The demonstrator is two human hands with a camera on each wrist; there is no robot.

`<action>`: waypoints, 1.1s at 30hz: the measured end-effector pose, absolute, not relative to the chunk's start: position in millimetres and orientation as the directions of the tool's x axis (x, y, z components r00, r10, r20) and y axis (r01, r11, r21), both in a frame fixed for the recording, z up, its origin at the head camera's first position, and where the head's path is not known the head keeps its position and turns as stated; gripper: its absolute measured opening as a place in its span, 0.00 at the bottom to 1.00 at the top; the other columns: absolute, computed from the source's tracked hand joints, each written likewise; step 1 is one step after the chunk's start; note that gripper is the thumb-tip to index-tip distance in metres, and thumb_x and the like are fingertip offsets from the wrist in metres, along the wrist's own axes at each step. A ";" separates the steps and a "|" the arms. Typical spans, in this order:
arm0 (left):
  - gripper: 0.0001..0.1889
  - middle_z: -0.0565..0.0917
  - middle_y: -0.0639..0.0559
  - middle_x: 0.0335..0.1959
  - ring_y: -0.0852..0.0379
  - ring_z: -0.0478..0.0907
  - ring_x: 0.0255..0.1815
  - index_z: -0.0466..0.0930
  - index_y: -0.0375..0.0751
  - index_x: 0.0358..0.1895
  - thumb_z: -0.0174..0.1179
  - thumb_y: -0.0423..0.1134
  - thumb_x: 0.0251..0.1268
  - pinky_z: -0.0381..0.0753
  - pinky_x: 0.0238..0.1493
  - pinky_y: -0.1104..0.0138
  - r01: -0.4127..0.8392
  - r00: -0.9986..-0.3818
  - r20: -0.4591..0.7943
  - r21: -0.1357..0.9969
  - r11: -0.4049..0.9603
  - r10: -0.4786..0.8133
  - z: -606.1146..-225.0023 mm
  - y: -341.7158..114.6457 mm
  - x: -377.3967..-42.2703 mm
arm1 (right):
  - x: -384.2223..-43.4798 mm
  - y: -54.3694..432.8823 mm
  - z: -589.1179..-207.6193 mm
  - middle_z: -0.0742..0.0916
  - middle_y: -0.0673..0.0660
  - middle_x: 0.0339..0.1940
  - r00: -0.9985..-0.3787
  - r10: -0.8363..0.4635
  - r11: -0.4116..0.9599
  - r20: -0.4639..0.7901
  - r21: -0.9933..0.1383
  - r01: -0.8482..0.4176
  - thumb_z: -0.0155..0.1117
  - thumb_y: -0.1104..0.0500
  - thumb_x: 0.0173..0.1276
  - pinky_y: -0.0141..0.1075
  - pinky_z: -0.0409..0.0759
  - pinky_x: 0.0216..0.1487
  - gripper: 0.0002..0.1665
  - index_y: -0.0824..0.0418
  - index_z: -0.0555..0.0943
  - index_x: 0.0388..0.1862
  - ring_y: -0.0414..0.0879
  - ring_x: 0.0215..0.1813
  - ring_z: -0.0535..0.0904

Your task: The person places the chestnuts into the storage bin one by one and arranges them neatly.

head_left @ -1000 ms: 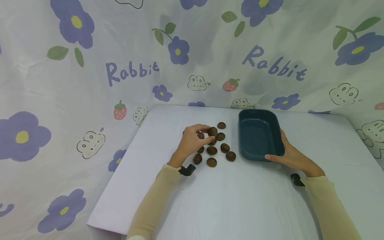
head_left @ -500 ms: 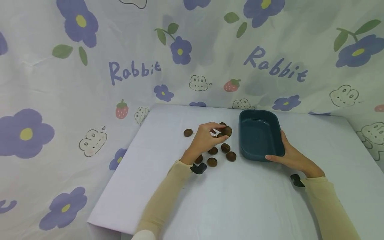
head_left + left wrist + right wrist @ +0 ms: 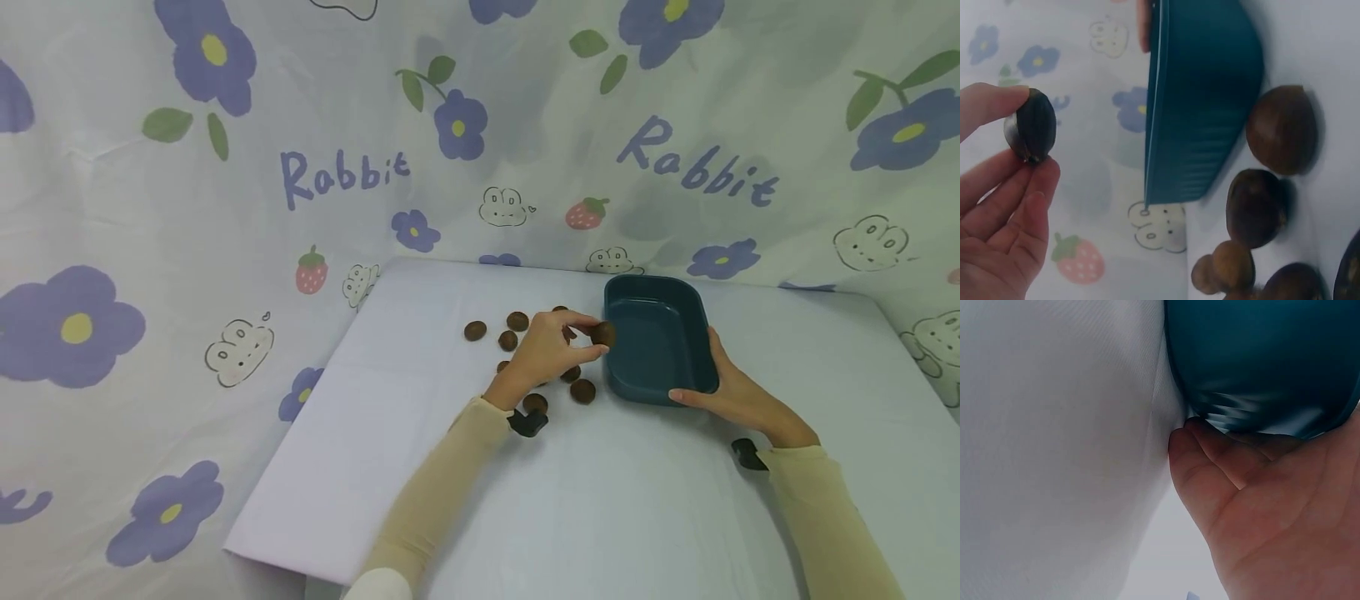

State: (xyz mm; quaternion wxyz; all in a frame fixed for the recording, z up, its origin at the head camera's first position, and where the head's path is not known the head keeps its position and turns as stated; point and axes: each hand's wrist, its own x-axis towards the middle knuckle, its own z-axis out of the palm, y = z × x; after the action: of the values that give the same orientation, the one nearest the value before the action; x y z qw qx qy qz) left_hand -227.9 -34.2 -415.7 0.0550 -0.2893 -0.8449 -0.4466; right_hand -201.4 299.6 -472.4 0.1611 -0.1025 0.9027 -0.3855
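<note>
Between thumb and fingertips, my left hand (image 3: 546,346) pinches a brown chestnut (image 3: 603,334) at the left rim of a dark teal rectangular dish (image 3: 654,337). In the left wrist view that chestnut (image 3: 1035,125) is held above the level of the dish's rim, apart from the dish wall (image 3: 1204,94). My right hand (image 3: 738,402) grips the dish's near right corner, its thumb over the rim and its fingers along the outer side. In the right wrist view the fingers (image 3: 1200,478) lie against the dish's outer wall. No chestnuts show inside the dish.
Several loose chestnuts lie left of the dish, among them a chestnut (image 3: 475,331) at the far left and another chestnut (image 3: 582,391) near the dish. My left hand hides some. A white cloth covers the table (image 3: 600,500); a printed curtain (image 3: 525,125) hangs behind it.
My left hand has carried the pinched chestnut rightward from over the loose chestnuts to the dish's left rim. My right hand keeps its grip on the dish, which stays in place.
</note>
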 end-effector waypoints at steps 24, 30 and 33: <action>0.23 0.88 0.46 0.54 0.49 0.87 0.57 0.85 0.38 0.60 0.73 0.43 0.64 0.86 0.60 0.58 0.495 -0.819 0.238 0.753 0.433 0.522 -422.9 9.2 -233.2 | -201.6 299.2 -472.5 0.27 0.62 0.85 -0.926 -0.305 0.693 -0.222 -0.719 -0.056 0.68 0.38 0.69 0.82 0.50 0.69 0.77 0.49 0.12 0.79 0.79 0.83 0.35; 0.22 0.88 0.49 0.54 0.56 0.86 0.55 0.86 0.40 0.59 0.73 0.44 0.64 0.86 0.58 0.65 0.504 -0.815 0.234 0.738 0.448 0.531 -428.1 17.7 -234.0 | -201.2 298.7 -471.6 0.26 0.60 0.84 -0.924 -0.306 0.687 -0.228 -0.725 -0.048 0.68 0.38 0.69 0.82 0.50 0.69 0.77 0.48 0.12 0.79 0.78 0.84 0.34; 0.22 0.89 0.50 0.54 0.59 0.86 0.54 0.86 0.41 0.59 0.74 0.44 0.64 0.85 0.57 0.71 0.513 -0.810 0.231 0.725 0.460 0.539 -430.4 22.8 -235.2 | -201.2 298.5 -471.4 0.26 0.60 0.85 -0.926 -0.306 0.686 -0.222 -0.725 -0.052 0.69 0.38 0.69 0.82 0.50 0.69 0.77 0.47 0.12 0.79 0.78 0.84 0.34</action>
State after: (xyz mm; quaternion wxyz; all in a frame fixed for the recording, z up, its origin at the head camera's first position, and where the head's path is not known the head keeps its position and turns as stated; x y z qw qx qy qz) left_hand -235.2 22.8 -430.4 -0.0154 -0.3077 -0.8542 -0.4187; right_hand -201.2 298.5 -471.4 0.1651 -0.0991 0.9033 -0.3833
